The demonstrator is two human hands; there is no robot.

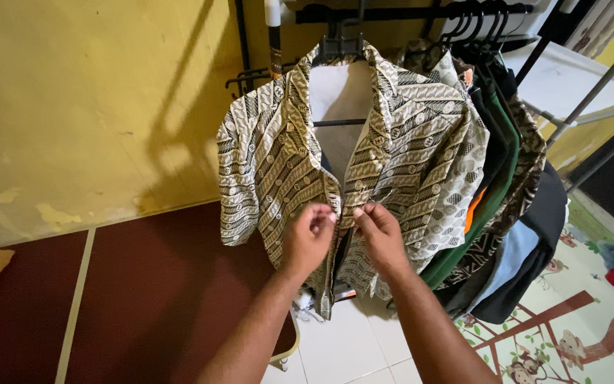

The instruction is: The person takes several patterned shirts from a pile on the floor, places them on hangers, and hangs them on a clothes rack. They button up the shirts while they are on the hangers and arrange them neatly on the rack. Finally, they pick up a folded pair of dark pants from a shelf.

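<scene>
Pinching shirt (278, 163) plackets: left hand (307, 238), right hand (379, 235).

The single head-worn camera looks forward and slightly down from close in front of the patterned shirt (342, 142), which hangs centre-frame on the clothes rail (406, 12), with the yellow wall (94, 107) behind-left of it.

We reach both bare forearms up and forward, our left hand (308, 238) and right hand (380, 235) close together, knuckles toward us, fingertips of each pinched in a tight grip.
</scene>
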